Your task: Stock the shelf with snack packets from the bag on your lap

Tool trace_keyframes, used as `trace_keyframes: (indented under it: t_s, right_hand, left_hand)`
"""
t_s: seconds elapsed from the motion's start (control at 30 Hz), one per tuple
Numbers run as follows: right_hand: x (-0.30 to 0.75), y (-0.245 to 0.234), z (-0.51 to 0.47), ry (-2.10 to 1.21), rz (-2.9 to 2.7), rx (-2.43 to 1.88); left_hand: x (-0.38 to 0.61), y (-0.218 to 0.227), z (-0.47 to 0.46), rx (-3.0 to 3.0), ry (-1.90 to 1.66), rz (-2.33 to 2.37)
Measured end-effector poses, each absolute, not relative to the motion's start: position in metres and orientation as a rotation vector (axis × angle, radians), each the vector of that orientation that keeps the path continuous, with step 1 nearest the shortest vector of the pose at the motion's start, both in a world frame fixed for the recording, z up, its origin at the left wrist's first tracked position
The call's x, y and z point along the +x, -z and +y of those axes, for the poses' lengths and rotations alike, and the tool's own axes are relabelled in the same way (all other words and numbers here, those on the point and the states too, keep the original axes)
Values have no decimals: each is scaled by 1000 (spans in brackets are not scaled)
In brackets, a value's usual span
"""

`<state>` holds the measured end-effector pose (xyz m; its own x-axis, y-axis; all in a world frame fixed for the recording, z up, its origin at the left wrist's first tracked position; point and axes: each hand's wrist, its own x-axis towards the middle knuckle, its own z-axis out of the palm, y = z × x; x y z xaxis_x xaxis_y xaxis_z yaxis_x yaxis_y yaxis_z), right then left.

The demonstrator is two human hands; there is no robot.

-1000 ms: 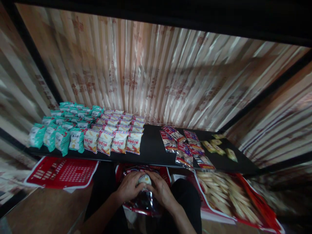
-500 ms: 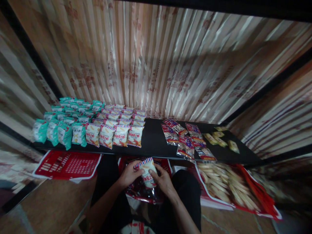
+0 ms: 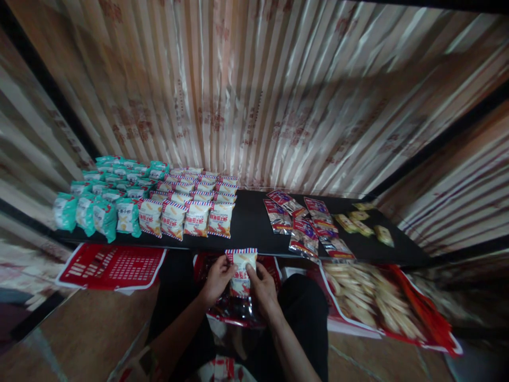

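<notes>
"What's at the far left?"
"Teal bags (image 3: 105, 218) in rows on the black shelf (image 3: 248, 225), the back ones mostly hidden. Below, the left basket (image 3: 111, 268), red and slotted, its far side cut off by the shelf's edge."
"Next?"
"White bags (image 3: 195, 220) in rows, striped sheeting (image 3: 238, 79) behind. Nearer, the left hand (image 3: 217, 278) and right hand (image 3: 264, 289) are both clamped on the held bag (image 3: 242, 261), upright above the middle basket (image 3: 273, 265). Its dark, shiny contents may be packets; it's too dim to be sure."
"And right?"
"Red packets (image 3: 304, 231), overlapping, then yellow packs (image 3: 360, 227). Lower down, the right basket (image 3: 431, 310), red, with pale packs (image 3: 358, 300) heaped inside."
</notes>
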<state>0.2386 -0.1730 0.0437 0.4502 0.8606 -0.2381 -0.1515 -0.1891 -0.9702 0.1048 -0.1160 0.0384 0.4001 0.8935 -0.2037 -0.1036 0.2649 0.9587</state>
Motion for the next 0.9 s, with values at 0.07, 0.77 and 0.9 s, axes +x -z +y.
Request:
trace_keyframes:
  t_s: [0.07, 0.77, 0.9]
  right_hand:
    - [239, -42, -171, -1023, -636, -1476]
    - [240, -55, -170, -1088, -629, -1432]
    - [240, -53, -170, -1119, -709, -1396]
  left_hand:
    - [107, -37, -118, 1093, -793, 938]
    - [113, -21, -116, 1095, -841, 838]
    - [112, -25, -112, 1146, -853, 878]
